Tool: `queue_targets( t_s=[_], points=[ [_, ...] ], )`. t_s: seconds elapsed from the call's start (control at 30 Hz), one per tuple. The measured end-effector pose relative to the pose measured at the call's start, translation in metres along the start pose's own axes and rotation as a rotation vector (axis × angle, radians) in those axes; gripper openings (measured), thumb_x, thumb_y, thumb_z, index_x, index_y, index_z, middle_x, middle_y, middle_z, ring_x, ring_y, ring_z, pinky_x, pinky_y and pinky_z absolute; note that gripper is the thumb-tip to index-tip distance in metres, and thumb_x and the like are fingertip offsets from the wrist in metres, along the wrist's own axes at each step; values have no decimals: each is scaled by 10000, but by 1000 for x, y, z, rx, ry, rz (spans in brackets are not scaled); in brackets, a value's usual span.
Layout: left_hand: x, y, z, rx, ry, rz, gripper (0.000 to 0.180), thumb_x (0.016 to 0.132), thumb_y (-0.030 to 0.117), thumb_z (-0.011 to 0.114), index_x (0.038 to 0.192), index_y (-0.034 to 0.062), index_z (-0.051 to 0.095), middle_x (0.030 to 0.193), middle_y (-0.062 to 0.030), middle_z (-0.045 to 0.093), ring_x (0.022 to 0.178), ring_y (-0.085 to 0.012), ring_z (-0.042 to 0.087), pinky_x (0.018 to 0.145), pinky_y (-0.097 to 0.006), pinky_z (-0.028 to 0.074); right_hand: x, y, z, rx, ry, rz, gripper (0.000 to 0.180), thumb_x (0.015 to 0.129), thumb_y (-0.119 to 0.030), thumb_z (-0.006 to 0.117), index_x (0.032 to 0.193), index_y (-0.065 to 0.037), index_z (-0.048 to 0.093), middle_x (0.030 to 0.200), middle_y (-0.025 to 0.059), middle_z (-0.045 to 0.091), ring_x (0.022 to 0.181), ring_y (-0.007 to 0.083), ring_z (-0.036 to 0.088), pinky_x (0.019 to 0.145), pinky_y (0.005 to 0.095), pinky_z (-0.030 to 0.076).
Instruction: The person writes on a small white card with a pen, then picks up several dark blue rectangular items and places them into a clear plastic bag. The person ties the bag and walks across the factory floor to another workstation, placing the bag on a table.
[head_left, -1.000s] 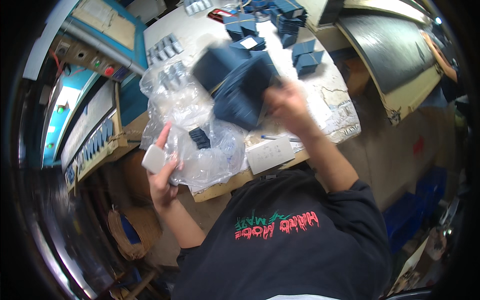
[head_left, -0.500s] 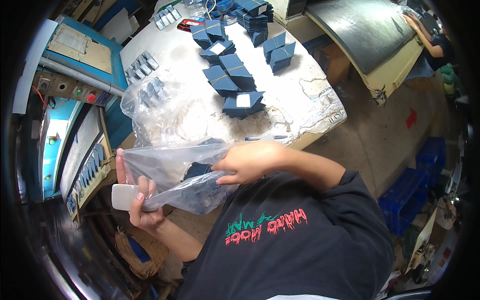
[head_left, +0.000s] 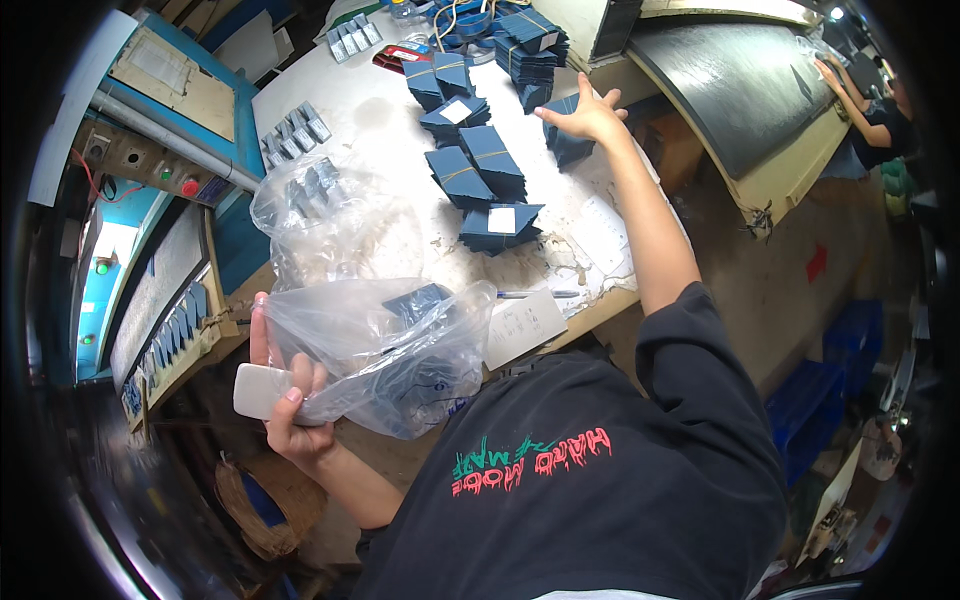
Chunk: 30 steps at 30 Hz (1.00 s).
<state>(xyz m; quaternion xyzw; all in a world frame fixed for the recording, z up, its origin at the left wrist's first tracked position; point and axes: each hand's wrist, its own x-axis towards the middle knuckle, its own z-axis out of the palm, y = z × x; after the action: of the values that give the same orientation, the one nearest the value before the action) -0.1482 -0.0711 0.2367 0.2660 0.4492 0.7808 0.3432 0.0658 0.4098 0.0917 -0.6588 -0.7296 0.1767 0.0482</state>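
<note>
Half a second ago the right hand [head_left: 598, 122] was at the mouth of the clear plastic bag [head_left: 420, 375]; now it reaches across to a dark-blue banded bundle [head_left: 570, 150] by the bench's right edge, fingers spread, contact unclear. The left hand [head_left: 300, 430] still grips the bag's rim and a rounded white slab [head_left: 260, 391] at the near left corner; the bag's mouth has sagged. Dark-blue pieces [head_left: 415, 303] show inside it.

Three white labels show on the other dark-blue stacks [head_left: 480, 170]. Four small grey packets [head_left: 355, 37] lie at the far left; one pen [head_left: 540, 294] and one white card [head_left: 527, 330] lie by the near edge.

The white bench [head_left: 360, 110] is chipped along its right edge. Beyond it stands a black-topped table [head_left: 720, 90]; blue crates [head_left: 805, 415] sit on the floor [head_left: 745, 310].
</note>
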Motion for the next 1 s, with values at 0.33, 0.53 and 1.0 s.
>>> queue_targets(
  t_s=[0.33,0.53,1.0],
  points=[
    [-6,6,-4,31,34,-34,1008,760,87,582,1671,-66,178,1784,-173,112,643,-30,392,712,-210,404,14,22,40,82,38,-52,964,694,-459,856,1555,-294,454,1524,247,485,1372,479,516,1084,561,504],
    [-14,19,-8,119,2,-62,1020,760,97,600,1661,-94,162,1773,-212,113,653,-36,401,681,-218,408,-26,58,-8,1135,-214,65,851,805,-300,910,1496,-169,433,1335,138,603,1094,308,682,773,562,621],
    [-43,20,21,508,-287,-56,983,794,143,604,1615,-185,175,1742,-308,120,1440,-319,329,1202,-403,212,-297,-73,4,1503,-2122,-510,756,838,-265,761,1494,1,496,1364,159,627,1258,213,604,1132,325,418]
  ],
)
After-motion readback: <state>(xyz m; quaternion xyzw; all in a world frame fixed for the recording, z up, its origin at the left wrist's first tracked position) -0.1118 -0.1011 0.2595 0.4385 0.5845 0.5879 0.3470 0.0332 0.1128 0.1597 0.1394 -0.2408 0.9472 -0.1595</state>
